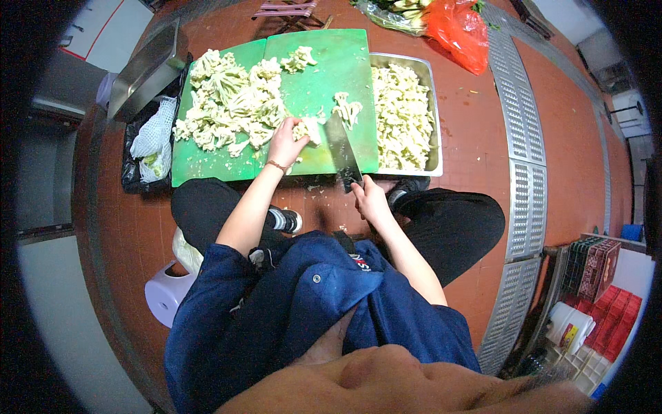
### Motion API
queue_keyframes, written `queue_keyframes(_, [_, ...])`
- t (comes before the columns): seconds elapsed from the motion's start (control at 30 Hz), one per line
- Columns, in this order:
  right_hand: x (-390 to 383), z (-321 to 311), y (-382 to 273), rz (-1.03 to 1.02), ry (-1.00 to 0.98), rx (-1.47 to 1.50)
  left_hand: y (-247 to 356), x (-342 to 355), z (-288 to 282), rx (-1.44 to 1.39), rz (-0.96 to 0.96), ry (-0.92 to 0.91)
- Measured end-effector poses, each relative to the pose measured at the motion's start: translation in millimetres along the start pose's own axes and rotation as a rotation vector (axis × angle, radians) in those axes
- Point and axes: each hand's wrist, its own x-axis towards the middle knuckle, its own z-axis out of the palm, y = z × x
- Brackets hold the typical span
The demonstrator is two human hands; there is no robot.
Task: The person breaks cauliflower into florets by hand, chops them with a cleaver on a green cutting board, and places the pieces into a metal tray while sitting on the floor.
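Note:
My right hand [373, 202] is closed around the handle of a cleaver [340, 148], its broad blade pointing away from me over the green cutting board [321, 65]. Pinched in the fingers of my left hand [284, 146] is a cauliflower piece [307, 130], just left of the blade. A cut cauliflower floret [346, 110] lies by the blade's far end, and another floret [298, 59] sits farther back. A large heap of cauliflower [231, 96] covers the left part of the board. Against the board's right edge, a metal tray [437, 117] is filled with cut cauliflower.
Left of the board are a deep metal pan [141, 76] and a black crate with a white net bag [153, 141]. A red plastic bag [460, 33] and greens lie on the tiled floor at the back right. Metal drain grates [525, 200] run along the right. A purple stool [164, 297] stands lower left.

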Motion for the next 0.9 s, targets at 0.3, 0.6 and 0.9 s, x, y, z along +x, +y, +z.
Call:
queue_keyframes(0.3, [-23.6, -4.8, -20.4, -0.175, 0.057, -0.345, -9.6, -5.4, -1.6, -0.027, 0.020, -0.039])
queue_keyframes(0.6, [0.6, 7.6, -27.9, -0.089, 0.030, -0.431, -6.1, -2.4, 1.7, -0.021, 0.000, -0.034])
queue_keyframes(0.9, [-19.8, -18.2, -14.9, -0.195, 0.090, -0.233, -25.3, -1.0, 6.8, -0.491, 0.007, -0.129])
